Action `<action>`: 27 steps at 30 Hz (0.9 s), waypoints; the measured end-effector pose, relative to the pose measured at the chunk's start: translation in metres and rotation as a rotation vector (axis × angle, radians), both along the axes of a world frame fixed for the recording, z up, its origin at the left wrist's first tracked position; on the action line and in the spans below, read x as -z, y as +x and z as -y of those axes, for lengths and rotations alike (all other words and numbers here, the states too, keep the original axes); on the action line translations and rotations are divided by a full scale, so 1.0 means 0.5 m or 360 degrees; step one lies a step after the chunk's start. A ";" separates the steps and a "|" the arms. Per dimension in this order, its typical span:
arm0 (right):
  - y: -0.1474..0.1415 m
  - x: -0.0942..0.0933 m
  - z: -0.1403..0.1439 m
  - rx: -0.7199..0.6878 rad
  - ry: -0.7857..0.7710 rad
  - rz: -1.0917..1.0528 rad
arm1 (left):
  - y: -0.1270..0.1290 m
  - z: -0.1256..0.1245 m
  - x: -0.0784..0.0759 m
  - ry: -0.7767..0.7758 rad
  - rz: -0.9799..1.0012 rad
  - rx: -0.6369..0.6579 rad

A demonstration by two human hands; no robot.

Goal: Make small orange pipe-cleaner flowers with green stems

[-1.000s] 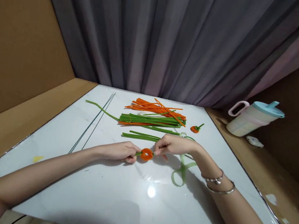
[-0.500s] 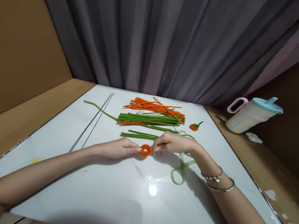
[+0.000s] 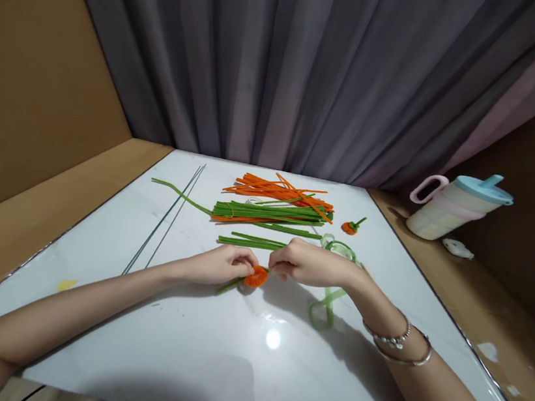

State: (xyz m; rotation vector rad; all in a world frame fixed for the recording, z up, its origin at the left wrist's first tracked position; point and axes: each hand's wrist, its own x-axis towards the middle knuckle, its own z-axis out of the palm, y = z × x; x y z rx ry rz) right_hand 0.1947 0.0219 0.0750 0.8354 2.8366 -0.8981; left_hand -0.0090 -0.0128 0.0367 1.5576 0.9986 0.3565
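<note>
Ledge (image 3: 436, 269) holds lidded cup (image 3: 448, 214); left hand (image 3: 220, 264), orange ring (image 3: 256, 277).

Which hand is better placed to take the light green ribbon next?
Probably the right hand: it is nearer the light green ribbon, while the left hand holds the orange piece. Whether the right grips anything is unclear.

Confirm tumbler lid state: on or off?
On: the light-blue lid covers the top of the tumbler. How tightly it's seated, can't tell.
</note>
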 end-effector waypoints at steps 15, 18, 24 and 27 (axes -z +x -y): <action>-0.007 -0.001 0.011 -0.0152 0.0098 -0.0055 | 0.014 0.027 0.020 0.0265 0.0033 -0.0022; -0.003 0.002 0.003 -0.0114 0.0068 -0.0066 | 0.014 0.029 0.017 0.0337 0.0058 -0.0065; 0.003 0.011 -0.008 -0.0075 -0.0120 -0.0181 | 0.016 0.028 0.019 0.0343 0.0131 -0.0241; 0.002 0.010 -0.004 -0.0061 -0.0177 -0.0205 | 0.012 0.023 0.021 0.0324 0.0129 -0.0266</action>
